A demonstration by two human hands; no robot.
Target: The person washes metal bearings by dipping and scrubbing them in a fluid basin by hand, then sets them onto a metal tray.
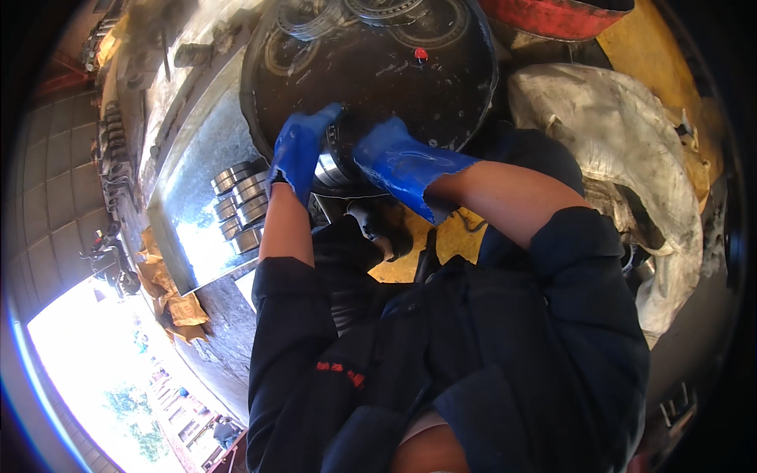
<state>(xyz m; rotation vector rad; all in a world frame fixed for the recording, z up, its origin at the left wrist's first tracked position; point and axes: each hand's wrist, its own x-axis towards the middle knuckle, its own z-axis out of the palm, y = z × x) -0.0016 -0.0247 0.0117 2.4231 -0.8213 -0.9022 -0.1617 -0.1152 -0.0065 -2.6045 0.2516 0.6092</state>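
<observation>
My left hand [303, 150], in a blue glove, is at the near edge of a dark, oily round drum top [371, 87]. Its fingers wrap the left side of a shiny metal bearing ring [330, 169]. On the ring's other side is my right hand [390, 154], also gloved in blue, its fingertips closed in against it. The ring stands tilted between both hands, and the gloves cover much of it. Toward the drum's far side lie several bearing rings [311, 20]. A small red object [421, 55] sits near them.
Stacked shiny metal rings [251, 193] stand on a pale sheet [206, 229] to the left. Crumpled brown paper [173, 303] lies beyond it. At right is a dirty white sack [607, 110], with a red container [560, 17] behind. Yellow flooring [398, 268] shows below the drum.
</observation>
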